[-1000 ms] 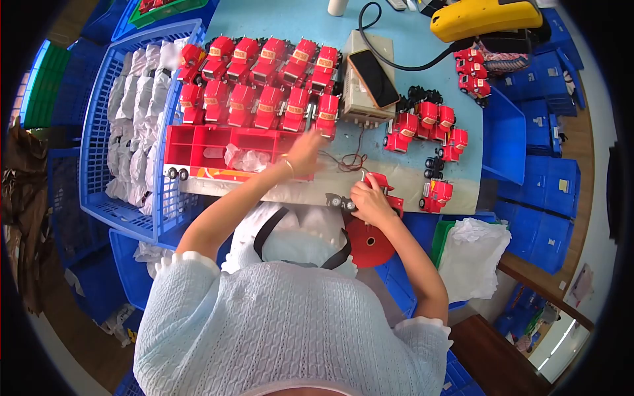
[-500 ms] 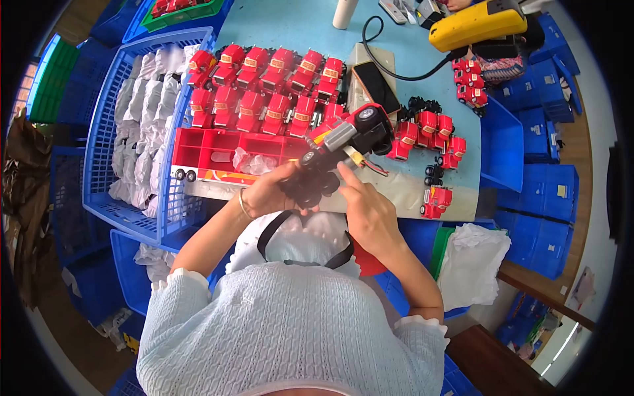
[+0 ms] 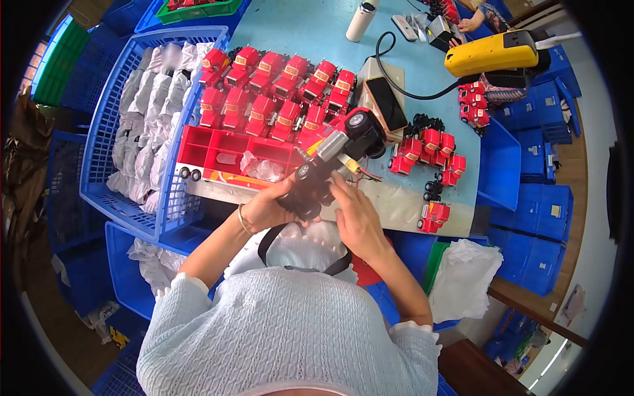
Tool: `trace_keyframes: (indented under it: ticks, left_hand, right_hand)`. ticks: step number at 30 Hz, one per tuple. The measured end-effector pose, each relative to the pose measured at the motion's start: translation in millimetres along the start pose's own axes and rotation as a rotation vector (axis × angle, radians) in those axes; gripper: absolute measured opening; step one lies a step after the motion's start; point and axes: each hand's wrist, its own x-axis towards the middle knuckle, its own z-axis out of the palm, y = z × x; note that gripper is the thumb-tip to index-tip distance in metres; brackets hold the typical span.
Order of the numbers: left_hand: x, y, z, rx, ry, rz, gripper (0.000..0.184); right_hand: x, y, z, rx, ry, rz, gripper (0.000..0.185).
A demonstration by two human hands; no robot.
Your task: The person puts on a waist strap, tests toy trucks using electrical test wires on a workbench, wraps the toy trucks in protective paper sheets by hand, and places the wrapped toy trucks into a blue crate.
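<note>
Your left hand (image 3: 271, 208) is cupped around the dark, wheeled end of the toy truck (image 3: 330, 146), taking its weight from below. You have the truck up in front of you, near the edge of the surface (image 3: 317, 30), tilted with 1 end toward you and the other pointing up and to the right, and that angle seems to turn its underside to your view. Your right hand (image 3: 360, 221) has its fingers bent in beside the truck, close to the pale connector (image 3: 350, 165) and its thin wires, probably because they hang loose on that side; you cannot tell from here whether those fingertips grip anything.

The other red trucks (image 3: 261, 115) stand close together in 2 rows, which likely saves room and leaves the near edge to you. In front of them sits the red compartmented box (image 3: 214, 142), open side up, so its clear plastic pieces (image 3: 264, 165) lie within easy reach. The phone (image 3: 386, 102) rests on the pale case (image 3: 389, 72), perhaps to keep it off the crowded surface. On your left, the blue basket (image 3: 89, 168) holds white-wrapped bundles (image 3: 158, 89) packed in lines, presumably so they stay put.
</note>
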Motion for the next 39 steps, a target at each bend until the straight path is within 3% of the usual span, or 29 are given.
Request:
trace_keyframes:
  ticks: [1, 4, 9, 12, 14, 18, 20, 21, 22, 23, 25, 27, 28, 29, 30, 32, 37, 39]
  left_hand:
    - [-1, 1, 1, -0.004, -0.017, 0.016, 0.063]
    - [-1, 1, 2, -0.016, -0.053, 0.05, 0.065]
    - [1, -7, 2, 0.301, 0.03, 0.013, 0.067]
    - [-6, 4, -5, 0.508, 0.17, 0.076, 0.063]
    - [-14, 13, -13, 0.772, 0.242, 0.156, 0.058]
    - [-27, 30, -16, 0.858, 0.288, 0.15, 0.056]
    - [-34, 30, -21, 0.882, 0.326, 0.175, 0.055]
    - [-35, 30, -23, 0.906, 0.355, 0.204, 0.055]
    - [-35, 31, -27, 0.932, 0.376, 0.233, 0.054]
    - [-36, 29, -38, 0.94, 0.349, 0.225, 0.054]
    - [-42, 22, -73, 1.282, 0.568, 0.35, 0.056]
    - [-51, 23, -91, 1.761, 0.73, 0.43, 0.056]
    - [-57, 19, -105, 1.769, 0.701, 0.432, 0.056]
    - [-64, 13, -122, 1.878, 0.819, 0.437, 0.057]
    - [-69, 8, -136, 1.984, 0.944, 0.445, 0.058]
    - [-74, -2, -152, 2.057, 0.998, 0.397, 0.058]
    - [-71, -8, -163, 2.225, 1.099, 0.286, 0.06]
    - [-67, -8, -141, 2.234, 1.14, 0.313, 0.059]
  right_hand:
    - [-4, 1, 7, -0.003, 0.002, -0.006, 0.035]
    - [-21, -5, 27, 0.846, 0.457, 0.455, 0.031]
    - [-9, 26, 28, 0.835, 0.468, 0.509, 0.023]
    - [-30, 50, 45, 1.049, 0.633, 0.779, 0.02]
    - [-62, 85, 86, 0.954, 0.426, 0.969, 0.024]
    - [-95, 122, 150, 0.708, 0.223, 0.989, 0.024]
    - [-109, 148, 175, 0.205, 0.096, 0.891, 0.025]
    - [-114, 155, 177, -0.049, 0.038, 0.836, 0.027]
    - [-118, 160, 172, -0.058, 0.053, 0.853, 0.027]
    - [-122, 167, 162, -0.088, -0.092, 0.906, 0.027]
    - [-132, 182, 134, -0.134, -0.38, 1.012, 0.027]
    - [-149, 195, 82, -0.107, -0.075, 1.15, 0.026]
    - [-152, 197, 48, -0.251, 0.075, 1.238, 0.029]
    - [-192, 228, 39, -0.651, 0.366, 0.879, 0.041]
    - [-189, 226, -3, -0.626, 0.319, 1.124, 0.054]
    - [-194, 238, -42, -0.701, 0.356, 1.403, 0.062]
    - [-244, 288, -55, -0.605, 0.238, 1.425, 0.067]
    - [-264, 288, -59, -0.469, 0.264, 1.231, 0.071]
